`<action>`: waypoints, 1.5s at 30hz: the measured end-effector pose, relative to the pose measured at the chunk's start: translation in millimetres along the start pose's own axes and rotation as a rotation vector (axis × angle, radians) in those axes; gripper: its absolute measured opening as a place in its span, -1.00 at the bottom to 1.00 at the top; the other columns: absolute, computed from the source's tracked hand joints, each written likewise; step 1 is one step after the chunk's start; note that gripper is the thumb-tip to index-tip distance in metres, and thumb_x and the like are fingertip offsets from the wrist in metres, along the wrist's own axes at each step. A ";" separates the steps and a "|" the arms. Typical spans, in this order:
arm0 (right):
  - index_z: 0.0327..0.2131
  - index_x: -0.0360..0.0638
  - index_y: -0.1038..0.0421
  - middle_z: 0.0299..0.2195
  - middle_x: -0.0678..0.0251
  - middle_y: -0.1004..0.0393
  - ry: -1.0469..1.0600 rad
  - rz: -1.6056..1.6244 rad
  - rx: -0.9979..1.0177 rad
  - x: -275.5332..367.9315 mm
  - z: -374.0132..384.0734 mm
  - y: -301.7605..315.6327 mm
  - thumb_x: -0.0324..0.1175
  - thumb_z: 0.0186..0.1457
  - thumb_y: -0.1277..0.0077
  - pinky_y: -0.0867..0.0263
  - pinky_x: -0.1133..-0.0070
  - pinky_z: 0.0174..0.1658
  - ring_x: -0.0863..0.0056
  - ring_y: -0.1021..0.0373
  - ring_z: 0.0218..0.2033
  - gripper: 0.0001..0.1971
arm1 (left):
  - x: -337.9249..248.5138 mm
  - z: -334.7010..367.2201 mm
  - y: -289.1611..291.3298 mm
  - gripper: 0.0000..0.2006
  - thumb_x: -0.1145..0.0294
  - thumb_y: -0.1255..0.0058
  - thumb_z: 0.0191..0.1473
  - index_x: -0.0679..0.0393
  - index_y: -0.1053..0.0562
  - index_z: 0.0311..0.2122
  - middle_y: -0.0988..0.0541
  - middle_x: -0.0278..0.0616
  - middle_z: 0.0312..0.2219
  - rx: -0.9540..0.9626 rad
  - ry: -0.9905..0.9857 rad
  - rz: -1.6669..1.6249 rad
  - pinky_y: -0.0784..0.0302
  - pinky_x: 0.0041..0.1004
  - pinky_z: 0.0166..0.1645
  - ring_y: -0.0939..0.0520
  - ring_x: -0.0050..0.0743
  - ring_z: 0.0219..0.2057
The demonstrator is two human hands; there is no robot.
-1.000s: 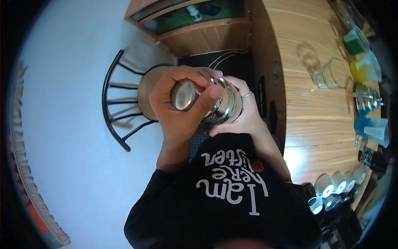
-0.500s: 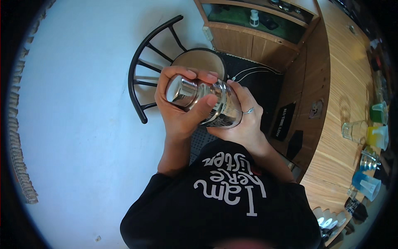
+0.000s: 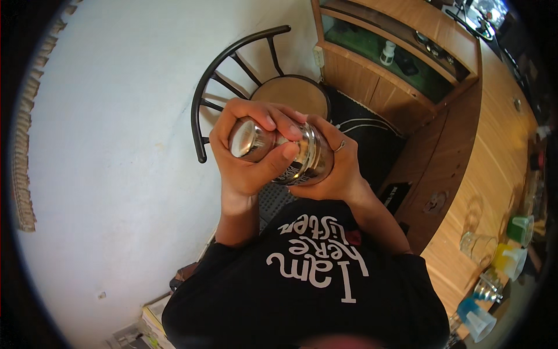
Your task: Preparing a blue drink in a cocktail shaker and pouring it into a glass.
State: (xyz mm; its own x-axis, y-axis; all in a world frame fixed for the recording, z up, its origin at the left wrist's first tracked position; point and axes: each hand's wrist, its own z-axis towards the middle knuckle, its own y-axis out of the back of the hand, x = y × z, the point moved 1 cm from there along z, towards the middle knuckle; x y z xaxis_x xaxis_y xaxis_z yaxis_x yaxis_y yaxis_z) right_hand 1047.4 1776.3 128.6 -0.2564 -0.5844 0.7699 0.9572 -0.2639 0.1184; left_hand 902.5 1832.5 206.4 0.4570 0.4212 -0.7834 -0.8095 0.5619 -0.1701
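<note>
A cocktail shaker [image 3: 308, 152] lies tilted on its side in front of my chest, held between both hands. It has a shiny metal top and a clear body with dark printing. My left hand [image 3: 239, 171] wraps the metal cap end, its fingers over the top and its thumb pressed along the near side. Around the wider clear end closes my right hand [image 3: 343, 168], which wears a ring. The palms hide much of the shaker, and I cannot make out its contents.
A black-framed chair [image 3: 293, 96] stands beyond my hands, by the white wall. To the right runs a wooden counter [image 3: 500, 134] carrying a clear glass [image 3: 478, 247], a green cup [image 3: 519, 230], a yellow cup [image 3: 510, 260] and a blue cup [image 3: 476, 320]. A glass-fronted cabinet [image 3: 372, 87] is at the far right.
The view has swung, so chair, cabinet and counter sit differently in it. The shaker stays in both hands, shifted slightly left, and my left fingers reach further over its top.
</note>
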 end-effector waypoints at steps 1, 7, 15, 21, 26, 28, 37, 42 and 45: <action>0.12 -0.17 -0.32 -0.12 0.11 -0.54 0.011 0.038 0.016 -3.3 1.5 2.8 -0.25 -0.51 -0.50 -0.48 0.41 -0.07 0.16 -0.56 -0.13 -0.04 | 0.8 0.1 -3.4 -0.63 0.57 -0.34 -0.10 0.20 -0.36 -0.24 -0.61 -0.11 -0.42 -0.008 0.008 0.005 -0.54 -0.11 0.05 -0.64 -0.28 -0.25; 0.15 -0.20 -0.29 -0.06 0.10 -0.53 0.031 0.158 0.075 -22.6 8.7 16.6 -0.20 -0.49 -0.55 -0.43 0.44 0.02 0.23 -0.53 -0.05 0.01 | 8.0 3.2 -21.4 -0.53 0.56 -0.38 -0.12 0.25 -0.36 -0.12 -0.62 -0.02 -0.28 -0.002 -0.033 0.095 -0.52 -0.15 0.08 -0.64 -0.27 -0.16; 0.28 -0.21 -0.06 0.16 0.17 -0.36 -0.052 0.536 0.012 -37.6 3.9 26.7 -0.23 -0.47 -0.64 -0.25 0.42 0.25 0.40 -0.31 0.19 0.21 | 45.1 -19.2 -39.0 0.11 -0.54 0.00 -0.05 0.26 -0.07 0.32 -0.24 0.10 0.25 -0.225 0.263 -0.071 -0.13 -0.16 0.37 -0.25 -0.09 0.31; 0.30 -0.23 -0.04 0.18 0.23 -0.33 -0.310 0.763 0.158 -42.9 -2.2 42.8 0.19 -0.30 -0.45 -0.21 0.48 0.26 0.43 -0.27 0.22 0.19 | 73.4 -55.8 -39.1 0.13 -0.37 -0.24 -0.11 0.32 -0.07 0.33 -0.30 -0.06 0.21 -0.222 0.487 -0.161 -0.16 -0.26 0.33 -0.31 -0.25 0.26; 0.17 -0.30 -0.27 0.05 0.26 -0.42 -0.540 0.989 0.152 -41.7 -3.3 42.0 0.41 0.02 -0.08 -0.27 0.57 0.12 0.53 -0.35 0.08 -0.05 | 94.2 -77.0 -26.8 0.15 -0.34 -0.28 -0.13 0.32 -0.04 0.33 -0.28 -0.06 0.21 -0.135 0.440 -0.003 -0.13 -0.27 0.34 -0.29 -0.23 0.27; 0.13 -0.29 -0.31 0.01 0.25 -0.44 -0.549 0.946 0.114 -40.5 -1.2 39.9 0.30 0.09 -0.10 -0.27 0.57 0.10 0.54 -0.36 0.05 -0.18 | 90.0 -74.1 -32.4 0.14 -0.34 -0.26 -0.11 0.32 -0.04 0.33 -0.26 -0.03 0.22 -0.110 0.446 0.027 -0.12 -0.27 0.35 -0.27 -0.22 0.28; 0.00 -0.26 -0.38 -0.12 0.26 -0.45 -0.492 0.766 0.107 -45.3 -15.8 27.6 -0.06 0.13 -0.11 -0.27 0.58 0.05 0.51 -0.38 -0.07 -0.49 | 78.7 -75.5 -40.7 -0.20 -0.27 -0.10 0.05 0.24 -0.23 0.14 -0.43 -0.06 0.02 -0.321 0.514 -0.281 -0.39 -0.33 0.18 -0.51 -0.30 0.06; 0.02 -0.26 -0.35 -0.12 0.24 -0.47 -0.462 0.774 0.117 -56.5 -20.3 23.2 -0.07 0.17 -0.05 -0.28 0.58 0.03 0.54 -0.39 -0.10 -0.51 | 87.1 -79.8 -39.8 -0.28 -0.16 -0.10 0.07 0.23 -0.24 0.12 -0.46 -0.06 -0.03 -0.394 0.512 -0.300 -0.42 -0.37 0.13 -0.53 -0.33 0.01; 0.05 -0.26 -0.35 -0.07 0.24 -0.46 -0.482 0.793 0.150 -59.9 -15.2 23.4 0.03 0.21 -0.02 -0.27 0.56 0.06 0.53 -0.38 -0.07 -0.45 | 94.1 -80.5 -36.2 -0.34 -0.15 -0.04 0.14 0.22 -0.26 0.12 -0.48 -0.09 -0.04 -0.419 0.499 -0.248 -0.44 -0.37 0.12 -0.54 -0.34 0.01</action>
State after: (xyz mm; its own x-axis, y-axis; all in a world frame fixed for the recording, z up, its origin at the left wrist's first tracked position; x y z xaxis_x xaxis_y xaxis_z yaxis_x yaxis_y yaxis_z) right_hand 1083.1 1793.5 75.7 0.5290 -0.1614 0.8331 0.8446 0.1958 -0.4983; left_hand 945.1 1794.4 90.7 0.5043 -0.1179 -0.8554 -0.8228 0.2351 -0.5175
